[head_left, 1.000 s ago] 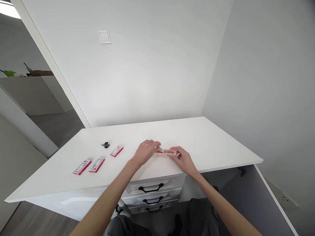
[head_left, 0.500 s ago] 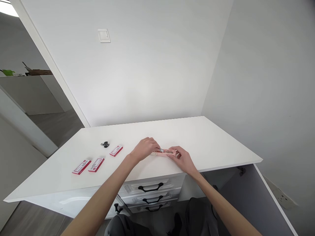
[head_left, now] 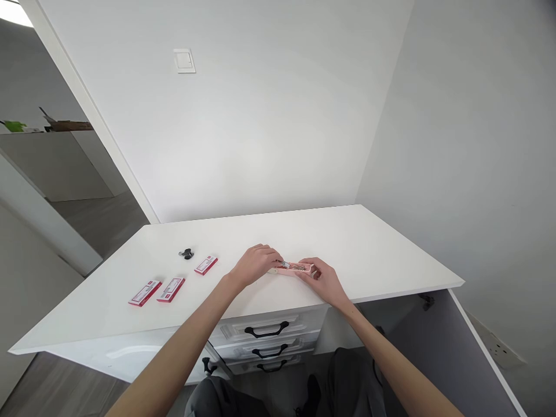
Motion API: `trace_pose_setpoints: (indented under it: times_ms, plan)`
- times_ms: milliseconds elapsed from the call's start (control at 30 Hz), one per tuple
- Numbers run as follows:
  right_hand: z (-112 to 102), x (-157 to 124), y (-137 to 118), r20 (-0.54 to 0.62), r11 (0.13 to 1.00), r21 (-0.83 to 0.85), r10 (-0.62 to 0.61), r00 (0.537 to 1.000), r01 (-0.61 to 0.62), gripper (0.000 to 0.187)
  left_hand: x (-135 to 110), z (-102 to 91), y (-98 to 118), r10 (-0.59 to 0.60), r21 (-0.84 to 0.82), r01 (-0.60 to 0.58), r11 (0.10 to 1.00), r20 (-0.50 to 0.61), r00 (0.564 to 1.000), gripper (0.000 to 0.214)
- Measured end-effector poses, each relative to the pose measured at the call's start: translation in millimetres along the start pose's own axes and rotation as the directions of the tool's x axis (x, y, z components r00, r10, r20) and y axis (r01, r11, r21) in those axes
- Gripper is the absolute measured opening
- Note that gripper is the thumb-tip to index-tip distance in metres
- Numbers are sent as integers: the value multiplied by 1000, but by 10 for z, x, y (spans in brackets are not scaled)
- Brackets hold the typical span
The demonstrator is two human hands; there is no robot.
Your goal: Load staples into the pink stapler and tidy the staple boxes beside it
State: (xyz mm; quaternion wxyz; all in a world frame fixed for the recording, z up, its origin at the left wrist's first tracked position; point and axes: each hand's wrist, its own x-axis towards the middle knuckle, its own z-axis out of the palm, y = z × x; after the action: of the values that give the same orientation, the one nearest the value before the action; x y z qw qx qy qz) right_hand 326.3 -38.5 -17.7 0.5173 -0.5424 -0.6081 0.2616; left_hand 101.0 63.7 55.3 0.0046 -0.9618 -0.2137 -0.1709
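Observation:
A small narrow pink box (head_left: 286, 272) lies open on the white tabletop, with small metallic and reddish pieces inside that are too small to name. My right hand (head_left: 320, 281) grips its right end, thumb on the near side and fingers around the far side. Over the left end is my left hand (head_left: 260, 263), its fingers bent down and closed at the box's inside. A small silvery piece (head_left: 285, 264) shows at those fingertips, its kind unclear. The left palm and most of its fingertips are hidden from view.
Three flat red-and-white boxes (head_left: 171, 289) lie on the left of the white tabletop (head_left: 347, 249), near some black binder clips (head_left: 186, 253). Below are drawers with black handles (head_left: 266, 330). At the right a cabinet door (head_left: 482, 353) stands open. A wall rises behind.
The silvery piece at my left fingertips has shifted and tilted slightly. My right hand keeps its grip on the pink box, and the rest of the scene stays in place.

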Motion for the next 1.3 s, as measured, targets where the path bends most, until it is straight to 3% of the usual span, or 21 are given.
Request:
trace_pose_setpoints:
  times_ms: [367,567,833,1067,1300]
  plan:
    - [-3,1,-2,-3,1000,7,9,1000,-9,38,-55,12,5,-112,-77,111,991,-14,994,34]
    - [-11,-3,-24,4,1000,11,22,1000,-22,38,-63,-2,20,-105,-91,103,991,-23,994,31]
    - [-19,-9,-41,0,1000,23,-10,1000,10,40,-98,-33,47,-185,-256,181,950,7,983,30]
    - [-50,-10,-65,102,988,126,82,991,-94,41,-89,1,38,-329,-460,352,815,133,935,30]
    - [-114,28,-57,108,940,322,82,991,-113,45,-12,24,129,-437,-614,565,551,364,822,38]
